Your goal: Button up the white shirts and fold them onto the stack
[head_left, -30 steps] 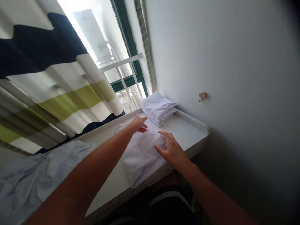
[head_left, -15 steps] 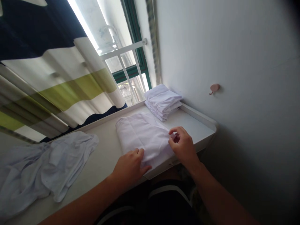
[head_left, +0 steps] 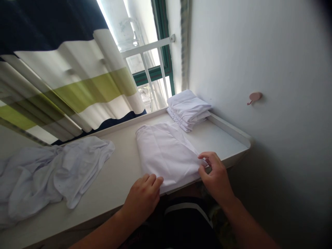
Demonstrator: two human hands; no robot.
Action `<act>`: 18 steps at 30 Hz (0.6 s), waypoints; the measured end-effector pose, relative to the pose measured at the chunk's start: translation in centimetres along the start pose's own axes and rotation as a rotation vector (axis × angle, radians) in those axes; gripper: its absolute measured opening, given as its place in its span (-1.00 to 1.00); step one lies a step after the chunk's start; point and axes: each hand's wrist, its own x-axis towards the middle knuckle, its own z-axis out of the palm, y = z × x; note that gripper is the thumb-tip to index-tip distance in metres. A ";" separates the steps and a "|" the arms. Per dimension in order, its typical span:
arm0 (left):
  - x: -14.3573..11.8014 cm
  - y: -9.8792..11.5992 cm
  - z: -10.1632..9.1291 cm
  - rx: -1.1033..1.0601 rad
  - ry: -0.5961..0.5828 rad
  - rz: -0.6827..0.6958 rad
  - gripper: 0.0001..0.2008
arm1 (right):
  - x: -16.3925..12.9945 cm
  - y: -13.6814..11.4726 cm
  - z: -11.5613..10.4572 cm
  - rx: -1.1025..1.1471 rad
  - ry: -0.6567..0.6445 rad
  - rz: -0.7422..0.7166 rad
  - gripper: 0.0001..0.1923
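A white garment (head_left: 166,154), partly folded into a rectangle, lies flat on the white table (head_left: 121,173) near its front edge. My left hand (head_left: 144,197) rests at the garment's near left corner, fingers curled onto the cloth edge. My right hand (head_left: 216,173) pinches the garment's near right corner between thumb and fingers. A stack of folded white cloths (head_left: 189,109) sits at the table's far right corner against the wall.
A crumpled pile of white garments (head_left: 52,173) lies on the table's left side. A striped curtain (head_left: 64,76) hangs behind it, beside a window with white bars (head_left: 147,58). A small pink wall hook (head_left: 254,97) sticks out at the right. The table has a raised rim (head_left: 230,129).
My left hand drew back from the garment's far end to its near left corner. My right hand moved to the near right corner and pinched it. The garment now lies flatter.
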 end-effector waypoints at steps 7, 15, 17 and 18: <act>-1.2 -1.0 0.2 -0.054 -0.013 0.119 -0.66 | -1.8 1.7 0.4 -0.078 -0.034 -0.193 -0.61; -2.6 -2.7 0.7 -0.180 0.092 0.155 -0.58 | 1.3 0.4 -1.8 -0.242 -0.053 -0.227 -0.86; -2.8 -3.3 1.0 -0.234 0.125 0.194 -0.61 | 4.2 -0.7 -1.8 -0.216 -0.072 -0.243 -0.87; -2.9 -3.5 1.1 -0.257 0.143 0.215 -0.61 | 5.8 -1.3 -1.4 -0.189 -0.114 -0.257 -0.87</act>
